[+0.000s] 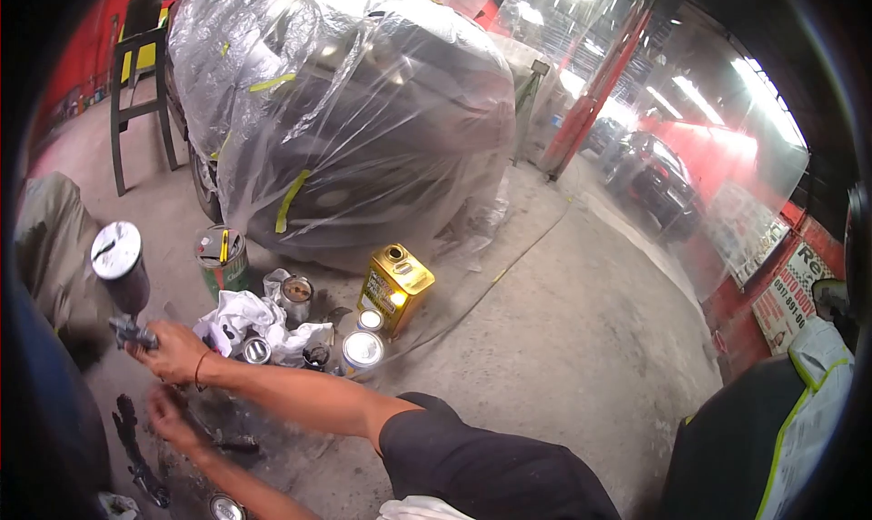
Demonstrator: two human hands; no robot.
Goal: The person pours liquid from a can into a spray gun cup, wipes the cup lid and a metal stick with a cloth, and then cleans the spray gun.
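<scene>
My right hand (173, 352), wearing a thin dark bracelet, is closed around a spray gun (134, 335) at the left. Above the gun stands what looks like its cup (123, 275), grey with a white lid. Lower down is my left hand (173, 418), its fingers smeared by motion. I cannot tell whether it holds anything. Close to it lie a long black-coated object (138, 452) and a dark tool (238, 445). Beyond my right forearm are crumpled white rags (243, 318), an open used can (296, 293) and a green can (222, 261) with a yellow-handled tool on top.
A gold rectangular can (396, 288) and a white-topped can (363, 349) stand on the concrete floor. Ahead is a car under plastic sheeting (363, 129). A hose (495, 284) crosses the floor. A dark stand (141, 75) is at upper left, a red post (599, 93) at upper right.
</scene>
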